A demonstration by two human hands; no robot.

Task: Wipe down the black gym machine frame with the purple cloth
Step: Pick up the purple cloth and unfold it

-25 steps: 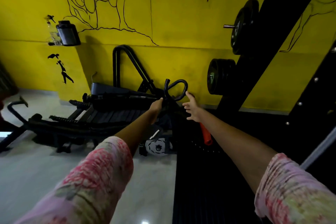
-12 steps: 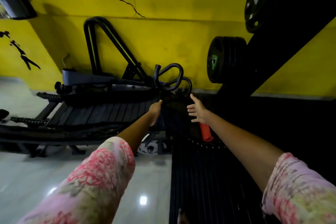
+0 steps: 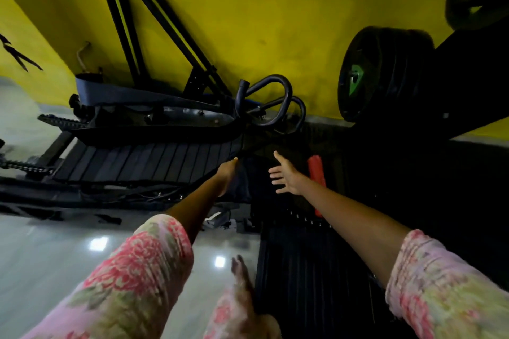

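Note:
Both my arms reach forward over the dark base of the black gym machine (image 3: pixel 468 71). My left hand (image 3: pixel 226 173) is seen edge-on, fingertips pointing at the machine's curved black handles (image 3: pixel 275 99). A dark bluish fold (image 3: pixel 241 183) sits right beside that hand; whether it is the purple cloth, or held, is too dark to tell. My right hand (image 3: pixel 286 176) hovers with fingers spread and holds nothing, just left of a red grip (image 3: pixel 315 170).
Black weight plates (image 3: pixel 380 74) hang on the frame at right, against the yellow wall (image 3: pixel 275 22). A slatted black deck (image 3: pixel 154 159) and a triangular bar (image 3: pixel 154 22) lie at left. Glossy tiles (image 3: pixel 55 256) and a ribbed black mat (image 3: pixel 316 270) lie below, my foot (image 3: pixel 242 278) between them.
The view has tilted down and moved closer to the floor. Both hands have dropped from the curved handles to lower over the dark base, the right one still spread.

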